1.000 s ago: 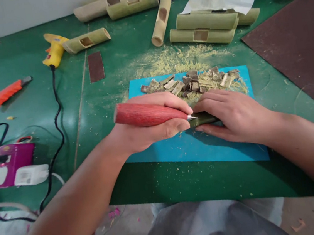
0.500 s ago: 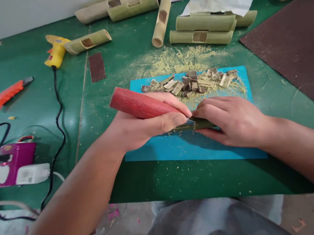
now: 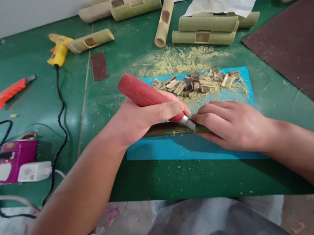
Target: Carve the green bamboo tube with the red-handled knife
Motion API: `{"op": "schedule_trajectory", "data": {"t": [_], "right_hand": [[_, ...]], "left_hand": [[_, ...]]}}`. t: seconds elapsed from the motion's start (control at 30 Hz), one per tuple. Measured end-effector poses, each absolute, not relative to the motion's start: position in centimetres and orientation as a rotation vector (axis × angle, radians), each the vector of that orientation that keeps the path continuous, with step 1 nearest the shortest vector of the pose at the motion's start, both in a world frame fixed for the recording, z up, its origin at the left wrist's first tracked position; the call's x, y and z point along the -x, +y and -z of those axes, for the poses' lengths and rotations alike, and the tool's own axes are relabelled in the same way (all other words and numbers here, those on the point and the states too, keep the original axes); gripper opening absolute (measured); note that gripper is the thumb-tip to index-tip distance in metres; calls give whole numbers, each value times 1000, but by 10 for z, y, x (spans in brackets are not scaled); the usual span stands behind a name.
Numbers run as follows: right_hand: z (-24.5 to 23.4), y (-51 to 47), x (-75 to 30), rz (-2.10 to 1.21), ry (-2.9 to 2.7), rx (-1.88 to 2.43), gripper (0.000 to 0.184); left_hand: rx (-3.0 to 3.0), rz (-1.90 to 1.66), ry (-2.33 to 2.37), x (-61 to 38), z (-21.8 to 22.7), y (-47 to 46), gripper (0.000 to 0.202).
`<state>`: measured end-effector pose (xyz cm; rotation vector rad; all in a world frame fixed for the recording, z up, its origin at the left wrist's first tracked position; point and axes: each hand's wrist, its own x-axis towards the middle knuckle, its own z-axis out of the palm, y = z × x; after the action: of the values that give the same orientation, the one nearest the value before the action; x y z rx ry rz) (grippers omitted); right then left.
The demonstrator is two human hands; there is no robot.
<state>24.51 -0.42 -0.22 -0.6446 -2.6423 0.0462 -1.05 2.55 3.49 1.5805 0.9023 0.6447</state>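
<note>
My left hand [image 3: 142,121] is closed round the red wooden handle of a carving knife [image 3: 144,92], whose metal tip touches a dark green bamboo piece [image 3: 170,129]. That bamboo piece lies flat on a blue cutting mat [image 3: 237,149]. My right hand [image 3: 234,124] presses down on the piece's right end, fingers curled over it beside the blade. A heap of small cut bamboo chips [image 3: 195,83] lies on the far side of the mat.
Several bamboo tubes with square holes [image 3: 204,35] lie at the back, with pale shavings [image 3: 178,60] before them. A yellow glue gun [image 3: 58,51], an orange utility knife [image 3: 10,91] and a purple charger [image 3: 14,166] are on the left. Brown sandpaper [image 3: 298,43] is on the right.
The knife handle has tilted up from nearly level to steep, its end rising away from me. More of the bamboo piece now shows left of the blade.
</note>
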Motion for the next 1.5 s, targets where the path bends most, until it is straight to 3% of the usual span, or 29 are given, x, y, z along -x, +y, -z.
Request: {"op": "schedule_trajectory", "data": {"t": [0.17, 0.4, 0.6, 0.87, 1.03, 1.27, 1.5], "right_hand": [[2, -4, -245, -37, -2629, 628, 26], [1, 3, -250, -366, -2564, 781, 25], [3, 2, -252, -502, -2521, 827, 16], [0, 1, -251, -388, -2536, 816, 22], [-5, 3, -250, -410, -2531, 959, 14], [-9, -1, -250, -198, -2635, 1075, 12], [-4, 4, -251, 55, -2672, 918, 25]], "left_hand": [[-1577, -640, 922, 13, -32, 25, 23], [-2051, -926, 721, 10, -35, 15, 10], [-2225, -843, 679, 6, -33, 10, 14], [-2136, -794, 811, 4, -41, 6, 16], [-2113, -885, 824, 3, -38, 5, 7], [-2144, -872, 819, 0, -41, -4, 12], [-1889, -871, 1027, -1, -43, -2, 12]]}}
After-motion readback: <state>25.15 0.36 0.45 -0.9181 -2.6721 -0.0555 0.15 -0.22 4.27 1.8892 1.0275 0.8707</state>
